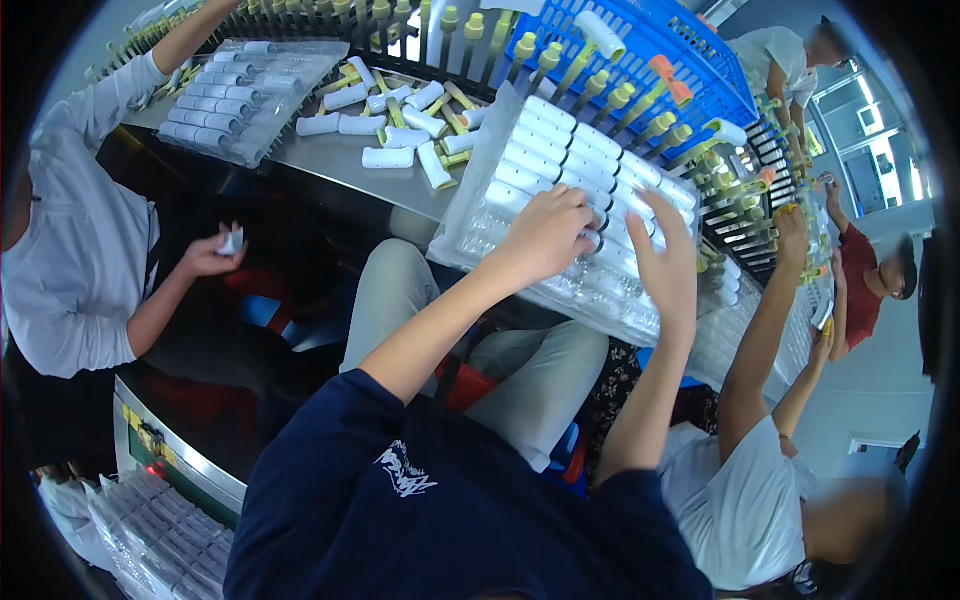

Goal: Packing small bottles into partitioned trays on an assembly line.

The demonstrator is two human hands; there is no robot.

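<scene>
A clear plastic blister tray (462,232) tilts in front of me, its upper rows packed with white tubes (590,137) that have dark bands at their ends. My left hand (548,235) is over the middle of the tray, fingers curled down on a white tube (592,240) that its fingers partly hide. To the right, my right hand (668,255) rests against the filled rows with thumb and fingers apart, holding nothing that I can see. Nearer to me, the lower pockets (590,290) show bare clear plastic.
Loose white tubes with yellowish ends (388,158) lie on the metal table (310,155), beside another filled tray (250,110). Behind my tray stand a rack of yellow-tipped posts (620,97) and a blue crate (690,50). Co-workers sit close on both sides; the left one's hand (215,250) holds a white piece.
</scene>
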